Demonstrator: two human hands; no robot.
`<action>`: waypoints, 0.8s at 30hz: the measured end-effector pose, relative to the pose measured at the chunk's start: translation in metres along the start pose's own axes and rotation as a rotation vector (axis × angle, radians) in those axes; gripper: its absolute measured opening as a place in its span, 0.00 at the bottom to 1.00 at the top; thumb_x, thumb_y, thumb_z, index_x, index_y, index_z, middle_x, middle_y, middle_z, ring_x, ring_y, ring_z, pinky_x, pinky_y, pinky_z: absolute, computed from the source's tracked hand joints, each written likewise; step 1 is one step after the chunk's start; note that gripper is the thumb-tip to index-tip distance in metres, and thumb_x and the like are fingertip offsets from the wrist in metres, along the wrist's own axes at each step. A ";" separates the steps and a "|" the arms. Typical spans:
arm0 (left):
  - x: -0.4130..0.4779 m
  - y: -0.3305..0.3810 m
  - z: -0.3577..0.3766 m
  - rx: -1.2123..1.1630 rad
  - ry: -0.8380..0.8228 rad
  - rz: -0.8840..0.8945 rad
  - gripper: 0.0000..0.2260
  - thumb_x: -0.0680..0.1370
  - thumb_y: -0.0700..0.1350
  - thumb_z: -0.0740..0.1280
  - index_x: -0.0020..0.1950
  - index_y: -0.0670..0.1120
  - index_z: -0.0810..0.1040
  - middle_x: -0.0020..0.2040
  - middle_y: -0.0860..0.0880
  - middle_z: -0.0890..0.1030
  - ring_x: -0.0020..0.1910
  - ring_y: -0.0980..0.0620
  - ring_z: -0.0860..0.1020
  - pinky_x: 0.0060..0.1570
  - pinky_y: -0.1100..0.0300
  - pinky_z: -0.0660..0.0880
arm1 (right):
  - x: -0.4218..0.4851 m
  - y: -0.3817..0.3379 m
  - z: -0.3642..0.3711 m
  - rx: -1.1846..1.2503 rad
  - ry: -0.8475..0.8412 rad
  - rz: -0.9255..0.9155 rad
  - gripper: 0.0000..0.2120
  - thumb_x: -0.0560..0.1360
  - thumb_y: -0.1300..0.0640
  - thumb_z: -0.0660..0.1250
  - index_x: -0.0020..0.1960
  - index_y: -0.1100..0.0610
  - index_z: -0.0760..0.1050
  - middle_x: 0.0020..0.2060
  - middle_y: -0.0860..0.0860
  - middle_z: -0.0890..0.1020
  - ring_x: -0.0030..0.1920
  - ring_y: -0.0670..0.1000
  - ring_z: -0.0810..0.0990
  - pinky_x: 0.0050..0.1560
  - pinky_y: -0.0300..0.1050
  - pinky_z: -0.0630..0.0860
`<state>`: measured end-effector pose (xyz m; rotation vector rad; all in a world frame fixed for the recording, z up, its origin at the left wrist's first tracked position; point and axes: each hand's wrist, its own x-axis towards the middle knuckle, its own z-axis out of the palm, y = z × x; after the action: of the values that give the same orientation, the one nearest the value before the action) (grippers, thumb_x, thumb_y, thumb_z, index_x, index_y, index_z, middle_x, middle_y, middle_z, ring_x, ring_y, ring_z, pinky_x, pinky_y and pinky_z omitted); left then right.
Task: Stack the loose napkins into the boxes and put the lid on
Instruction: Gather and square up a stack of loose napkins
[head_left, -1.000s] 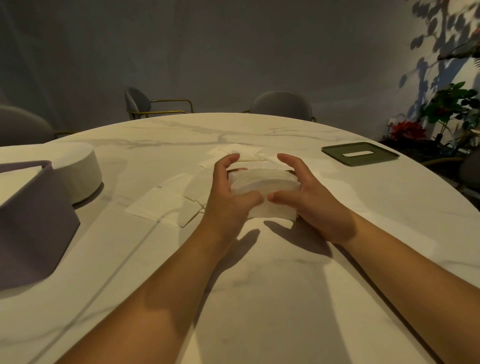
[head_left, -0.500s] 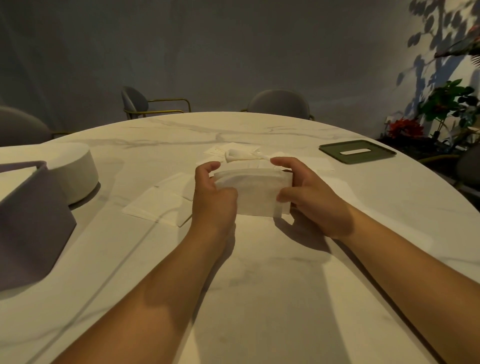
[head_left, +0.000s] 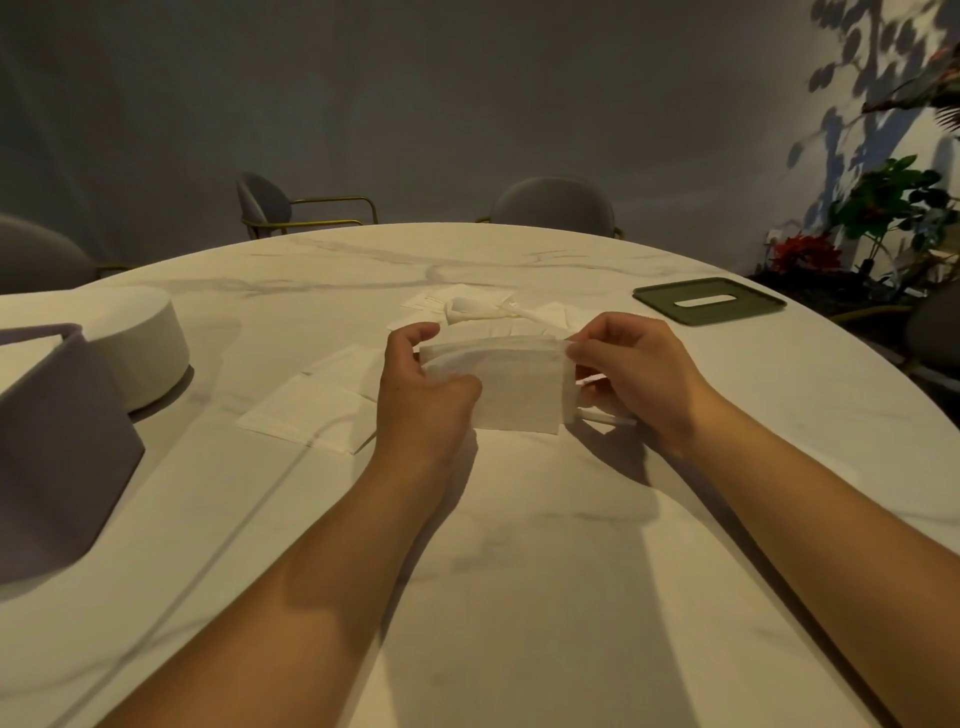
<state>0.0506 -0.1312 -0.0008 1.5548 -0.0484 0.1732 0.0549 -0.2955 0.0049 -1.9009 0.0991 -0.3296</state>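
Near the middle of the round white marble table (head_left: 519, 545), a thick stack of white paper napkins (head_left: 511, 387), standing up on its long edge between two hands. Bottom edge down at the table top; touching it or just above it, hard to tell. Left hand (head_left: 423, 395) wrapped round the left end of the stack, thumb on the near side, fingers curled over the far side. Right hand (head_left: 631, 369) pinching the right end near the top corner with thumb and fingertips. Under the right hand, a thin white napkin sheet (head_left: 605, 415) lying flat and poking out.

Just left of the left hand, more loose white napkins (head_left: 311, 410) spread flat on the table, some overlapping. Behind the stack, toward the far edge, a small messy heap of white napkins (head_left: 470, 309).

Toward the right edge, well apart from the hands, a flat dark green lid with a long slot (head_left: 657, 300), lying on the table. At the left edge, a grey-purple box (head_left: 62, 457) with slanted sides, open on top, something white inside. Just behind it, a low round white block (head_left: 140, 353). Past the far edge, grey chairs (head_left: 260, 202); past the right edge, green plants (head_left: 883, 208) with red flowers.
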 end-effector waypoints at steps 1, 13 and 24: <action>0.000 0.000 0.000 0.003 -0.002 0.000 0.25 0.73 0.30 0.65 0.66 0.50 0.67 0.51 0.52 0.70 0.44 0.54 0.71 0.34 0.71 0.74 | -0.001 -0.001 0.000 0.005 0.016 -0.004 0.05 0.77 0.61 0.65 0.42 0.58 0.77 0.45 0.54 0.82 0.46 0.55 0.80 0.44 0.46 0.81; 0.002 -0.003 0.001 0.004 -0.016 -0.002 0.28 0.71 0.29 0.66 0.65 0.52 0.67 0.52 0.53 0.70 0.47 0.53 0.72 0.41 0.69 0.75 | -0.006 -0.008 -0.005 -0.002 0.007 0.032 0.04 0.76 0.60 0.67 0.44 0.52 0.76 0.42 0.48 0.78 0.39 0.48 0.74 0.33 0.37 0.70; 0.007 -0.010 -0.002 0.013 -0.058 0.008 0.22 0.70 0.32 0.70 0.59 0.51 0.74 0.55 0.50 0.74 0.55 0.48 0.74 0.49 0.55 0.78 | 0.003 -0.009 -0.027 0.610 0.418 0.496 0.02 0.77 0.57 0.62 0.47 0.50 0.72 0.43 0.50 0.72 0.42 0.49 0.71 0.34 0.35 0.69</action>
<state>0.0584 -0.1284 -0.0100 1.5728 -0.0989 0.1349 0.0493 -0.3178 0.0228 -1.1343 0.6617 -0.3594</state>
